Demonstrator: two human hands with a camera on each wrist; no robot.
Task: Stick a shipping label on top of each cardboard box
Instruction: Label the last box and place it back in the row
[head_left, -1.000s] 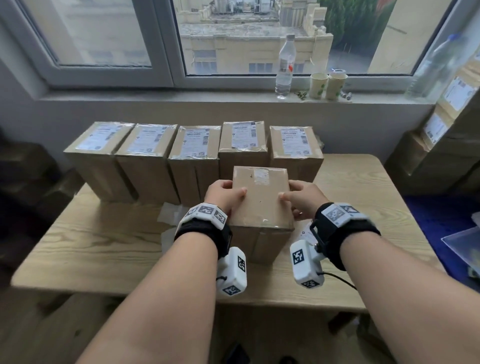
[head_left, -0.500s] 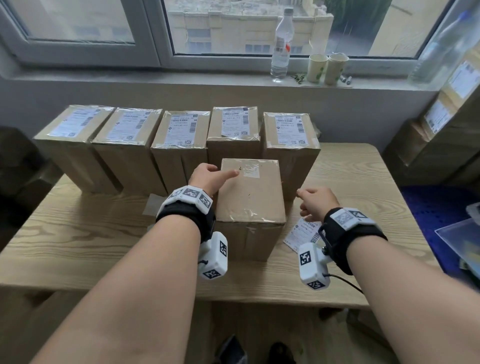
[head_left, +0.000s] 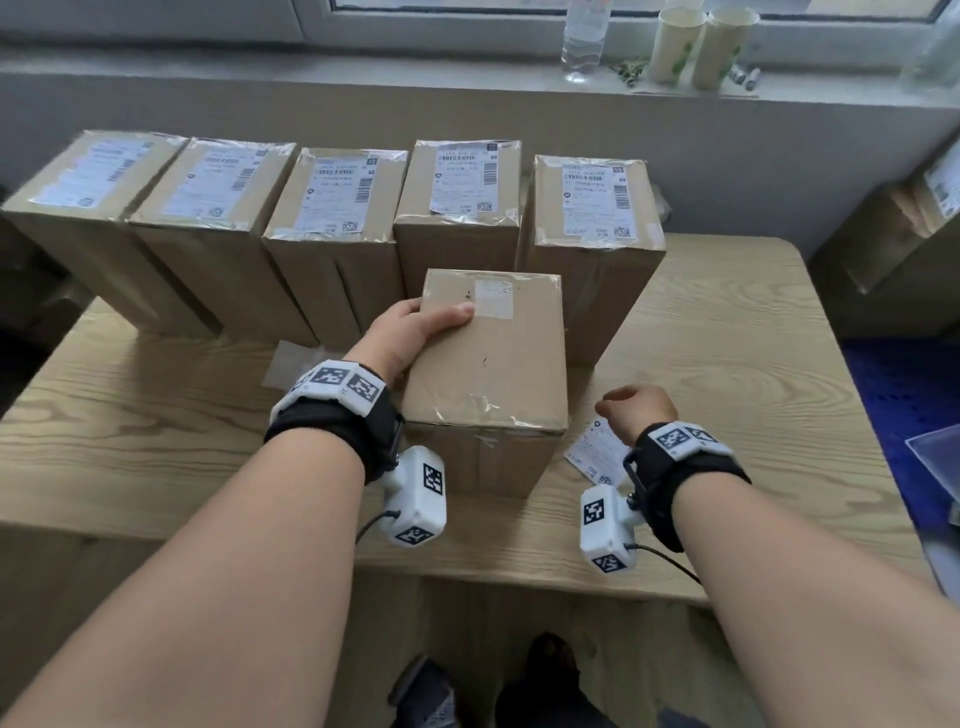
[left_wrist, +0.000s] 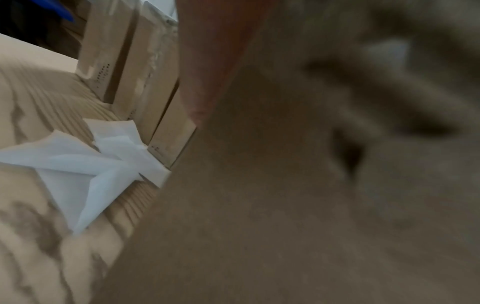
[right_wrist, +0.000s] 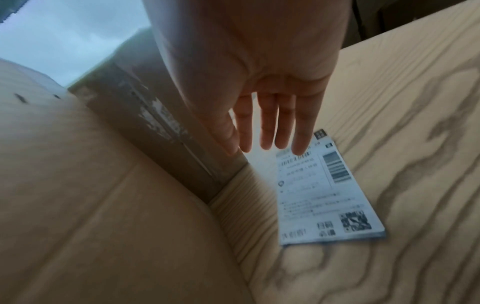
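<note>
The unlabelled box (head_left: 485, 358) stands upright on the tabletop (head_left: 727, 332), just in front of a row of five boxes (head_left: 332, 208) that each carry a label on top. Its top face bears only a small pale patch near the far edge and clear tape along the near edge. The left hand (head_left: 410, 335) grips the box at its top left edge: the thumb lies on the top face, and the other fingers are hidden down the left side. The left wrist view is blurred; it shows the box side close up and crumpled white backing paper (left_wrist: 85, 164) lying on the tabletop against the base of the row. The right hand (head_left: 641, 410) hovers to the right of the box, apart from it, above a label stack (right_wrist: 322, 195) that lies flat on the tabletop just beside the box's right side. In the right wrist view its fingers (right_wrist: 267, 123) are straight, close together and point down toward the far end of the stack; they hold nothing, and whether the tips touch the paper cannot be told. On the windowsill behind stand a clear bottle (head_left: 584, 36) and two paper cups (head_left: 701, 44).
</note>
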